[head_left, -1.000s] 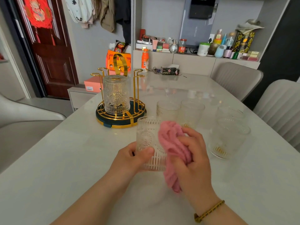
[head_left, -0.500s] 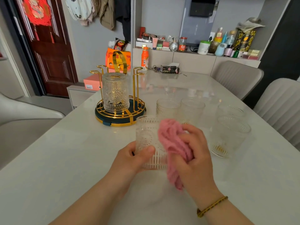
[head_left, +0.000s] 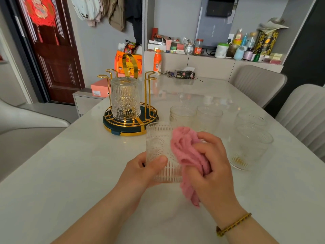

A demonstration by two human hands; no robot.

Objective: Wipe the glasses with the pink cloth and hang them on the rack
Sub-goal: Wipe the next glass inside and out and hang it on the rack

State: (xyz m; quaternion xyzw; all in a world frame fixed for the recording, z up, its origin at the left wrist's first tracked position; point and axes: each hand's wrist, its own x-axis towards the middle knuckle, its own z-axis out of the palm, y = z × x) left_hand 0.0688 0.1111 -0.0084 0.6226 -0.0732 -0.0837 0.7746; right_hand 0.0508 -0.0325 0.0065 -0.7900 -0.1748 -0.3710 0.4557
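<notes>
Little has shifted over the last second: the right hand (head_left: 214, 166) has only worked the pink cloth (head_left: 186, 148) a touch across the side of the held glass (head_left: 158, 147), which sits where it was, just in front of the rack (head_left: 126, 132) on the near side. That suggests wiping is still under way and this glass is not yet ready to hang.

The left hand (head_left: 146, 170) grips the glass low down, thumb across its front and fingers curled behind. The right hand is bunched round the cloth, fingers curled tight, pressing it against the glass's right wall and rim.

One finished glass (head_left: 125, 99) hangs upside down on the rack. Four waiting glasses (head_left: 209, 115) stand upright to the rack's right on the table (head_left: 70, 173), so most of the task appears to remain.
</notes>
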